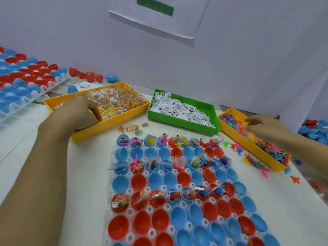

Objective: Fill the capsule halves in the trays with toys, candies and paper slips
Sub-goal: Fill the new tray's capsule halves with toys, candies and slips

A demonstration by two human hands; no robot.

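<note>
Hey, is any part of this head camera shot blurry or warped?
Head view: the right hand over the toy bin is motion-blurred; the left hand is sharper; wide-angle distortion bends the capsule tray and wall edges; lighting is even, shadows soft.

Glossy plastic capsule halves, translucent white tray, matt paper slips, clear-wrapped candies

I can read no words or numbers here. The paper slips in my green tray carry black printed marks, too small to make out. The sheet on the wall shows a green bar; its dark mark is cut off.
</note>
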